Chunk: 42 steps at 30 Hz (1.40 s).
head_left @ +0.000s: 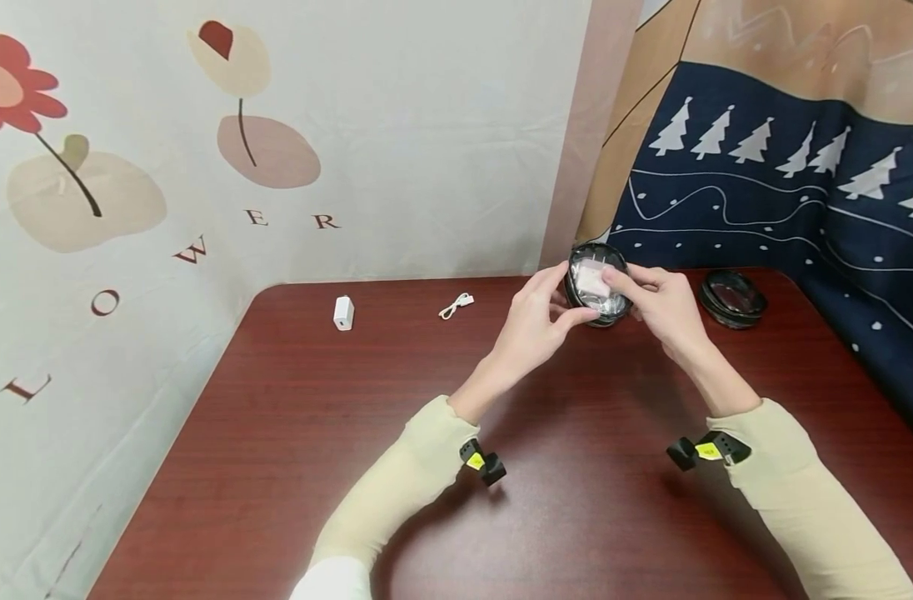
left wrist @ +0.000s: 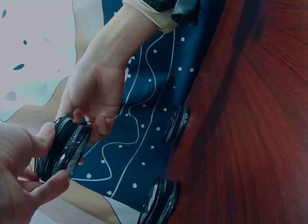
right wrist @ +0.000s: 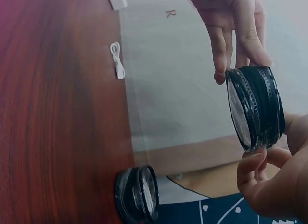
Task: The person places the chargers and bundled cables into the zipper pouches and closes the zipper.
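Both hands hold up a round black zip case (head_left: 612,308) with a clear window, tilted toward the head camera above the far edge of the table. A white block (head_left: 590,277) shows through the window. My left hand (head_left: 533,318) grips the case's left rim, thumb at the lower edge. From the other side my right hand (head_left: 665,310) holds it, thumb across the window and fingers behind. In the right wrist view the zipper teeth run around the side of the case (right wrist: 260,106).
Another round black case (head_left: 734,298) lies at the far right of the reddish-brown table (head_left: 396,450). The left wrist view shows a further black case (left wrist: 161,202) near it. A white charger block (head_left: 343,313) and a coiled white cable (head_left: 456,305) lie along the far left edge.
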Motion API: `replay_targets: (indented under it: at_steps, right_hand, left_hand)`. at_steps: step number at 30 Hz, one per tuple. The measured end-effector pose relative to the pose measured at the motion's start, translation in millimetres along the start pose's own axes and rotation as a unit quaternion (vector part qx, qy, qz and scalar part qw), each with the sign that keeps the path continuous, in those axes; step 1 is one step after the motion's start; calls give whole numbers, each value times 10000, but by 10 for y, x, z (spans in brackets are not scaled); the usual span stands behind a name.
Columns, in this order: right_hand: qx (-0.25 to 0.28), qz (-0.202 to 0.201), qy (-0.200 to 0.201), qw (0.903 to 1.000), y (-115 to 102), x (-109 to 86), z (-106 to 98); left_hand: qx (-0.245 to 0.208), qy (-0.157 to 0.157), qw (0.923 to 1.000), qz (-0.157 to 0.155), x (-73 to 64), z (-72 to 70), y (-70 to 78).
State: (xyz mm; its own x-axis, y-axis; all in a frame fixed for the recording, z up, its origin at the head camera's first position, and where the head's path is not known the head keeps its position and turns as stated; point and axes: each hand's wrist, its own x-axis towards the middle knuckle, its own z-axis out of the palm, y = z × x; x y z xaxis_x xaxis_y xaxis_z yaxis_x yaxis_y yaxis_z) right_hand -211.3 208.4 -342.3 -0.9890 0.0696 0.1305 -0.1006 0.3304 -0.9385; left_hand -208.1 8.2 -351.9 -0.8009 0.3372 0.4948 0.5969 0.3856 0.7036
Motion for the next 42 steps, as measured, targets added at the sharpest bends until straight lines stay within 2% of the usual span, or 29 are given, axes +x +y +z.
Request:
replay_targets:
  at_steps: [8,16,21,26,29,32,37,42]
  right_hand:
    - [-166,-330,81,9993,60,40,-91]
    - [-72,-233,39,9997,139,66,-189]
    - [-150,-267,263,9992,209,96,-253]
    - [-134,-145,889,9958,287,130,-271]
    - [38,-21,1246,9922,333,136,-277]
    - [400,94,1419,9890,368,139,-293]
    - [1013,227,1463,9838,426,157,-328]
    - [1197,283,1424,9821,512,161,-345]
  left_hand:
    - [387,11,9992,-43,125,120,11]
    - [760,113,9966,-294,235,308,-17]
    - [761,106,9952,-599,303,421,-28]
    - [718,205,9943,-758,379,554,-24]
    - [743,262,9938,-783,430,644,-18]
    - [732,305,9933,-843,475,723,-9]
    - [857,336,9923,-828,524,838,-32]
    - [1073,296,9908,-773,544,929,-74]
